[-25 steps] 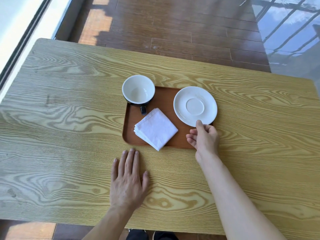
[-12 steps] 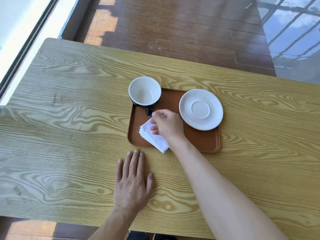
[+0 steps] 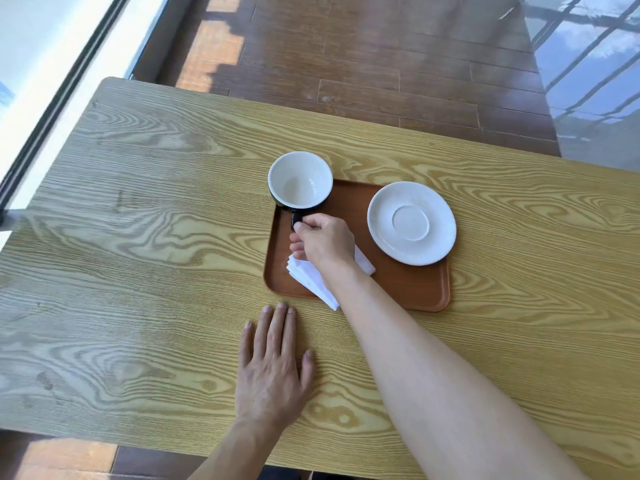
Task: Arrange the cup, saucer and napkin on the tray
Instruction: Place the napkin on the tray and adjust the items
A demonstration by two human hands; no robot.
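A brown tray (image 3: pixel 408 289) lies on the wooden table (image 3: pixel 138 237). At its far left corner stands a cup (image 3: pixel 300 180), black outside and white inside, handle pointing toward me. My right hand (image 3: pixel 323 239) is closed on that handle with thumb and fingers. A folded white napkin (image 3: pixel 311 280) lies under my wrist at the tray's near left, partly hidden, one corner past the near rim. A white saucer (image 3: pixel 411 223) rests on the tray's right side, overhanging the far rim. My left hand (image 3: pixel 273 368) lies flat on the table in front of the tray, fingers spread.
The table's far edge drops to a dark wooden floor (image 3: pixel 381 64). A window frame (image 3: pixel 62 81) runs along the left. Bare tabletop stretches to the left and right of the tray.
My right hand left the saucer's near edge, crossed over the napkin to the left, and now pinches the cup's handle. The left hand stayed flat on the table.
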